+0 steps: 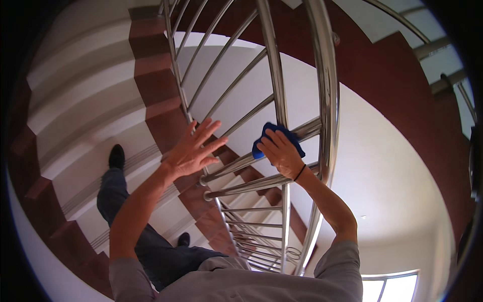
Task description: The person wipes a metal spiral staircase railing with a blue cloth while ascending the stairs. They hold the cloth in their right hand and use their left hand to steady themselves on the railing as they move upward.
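Note:
My right hand (281, 153) presses a blue cloth (294, 142) against a metal post of the stair railing, between the lower rail and the thick handrail (327, 87). A dark band circles the right wrist. To the left, my left hand (196, 149) hovers with its fingers spread and nothing in it, near the thin balusters and the tiled stair edge. Two thick railing posts (241, 185) run side by side below the hands. The part of the post under the cloth is hidden.
Pale stair treads (90, 88) with a reddish-brown border (162, 109) lie to the left. My shoes (117, 156) stand on different steps. More railing bars (253, 224) continue below. Beyond the handrail is an open stairwell with a white wall (381, 162) and a window (402, 288).

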`<state>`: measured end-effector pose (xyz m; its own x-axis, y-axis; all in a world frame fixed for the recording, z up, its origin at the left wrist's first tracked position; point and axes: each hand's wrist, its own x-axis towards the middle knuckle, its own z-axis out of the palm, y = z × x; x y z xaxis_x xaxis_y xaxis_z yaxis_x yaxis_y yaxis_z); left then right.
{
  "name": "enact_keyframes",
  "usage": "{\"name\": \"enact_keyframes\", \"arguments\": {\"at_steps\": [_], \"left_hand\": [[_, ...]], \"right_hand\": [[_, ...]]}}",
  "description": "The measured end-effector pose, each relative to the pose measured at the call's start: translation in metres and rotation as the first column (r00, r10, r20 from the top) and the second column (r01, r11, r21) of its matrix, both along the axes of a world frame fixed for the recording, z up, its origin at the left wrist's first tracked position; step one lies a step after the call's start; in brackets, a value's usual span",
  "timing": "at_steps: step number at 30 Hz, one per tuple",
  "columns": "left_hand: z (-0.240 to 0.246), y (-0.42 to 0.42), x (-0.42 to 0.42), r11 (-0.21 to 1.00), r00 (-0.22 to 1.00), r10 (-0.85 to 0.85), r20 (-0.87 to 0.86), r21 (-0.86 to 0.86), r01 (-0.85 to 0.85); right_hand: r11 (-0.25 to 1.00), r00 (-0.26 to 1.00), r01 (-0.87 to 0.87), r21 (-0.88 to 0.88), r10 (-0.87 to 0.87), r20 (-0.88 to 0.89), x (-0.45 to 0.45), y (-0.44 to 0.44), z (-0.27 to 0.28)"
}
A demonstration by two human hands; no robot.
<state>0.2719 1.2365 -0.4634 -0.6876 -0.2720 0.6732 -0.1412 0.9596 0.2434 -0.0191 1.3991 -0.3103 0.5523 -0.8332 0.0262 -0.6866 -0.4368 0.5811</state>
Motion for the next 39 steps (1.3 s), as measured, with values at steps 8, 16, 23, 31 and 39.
{"name": "enact_keyframes", "arguments": {"at_steps": [8,16,23,31,39], "left_hand": [[-0.024,-0.022,-0.011,0.997,1.0,0.009,0.007,0.077,-0.01],[-0.028,-0.043,-0.013,0.957,0.982,0.176,0.072,0.222,-0.188],[-0.037,-0.027,-0.021,0.973,0.976,0.085,0.202,0.194,-0.125],[-0.046,-0.044,-0.02,0.936,0.964,0.174,0.202,0.27,-0.225],[-0.052,-0.042,-0.006,0.907,0.895,0.228,0.384,0.25,-0.339]], "right_hand": [[0.982,0.963,0.169,-0.08,-0.182,-0.199,0.009,-0.083,0.035],[0.944,0.869,0.328,0.032,-0.289,-0.401,0.004,-0.095,0.02],[0.931,0.907,0.243,0.272,-0.118,-0.405,-0.006,-0.116,0.018],[0.891,0.943,0.183,0.416,-0.038,-0.332,-0.02,-0.139,-0.03],[0.817,0.899,0.282,0.502,-0.042,-0.436,-0.017,-0.154,-0.118]]}}
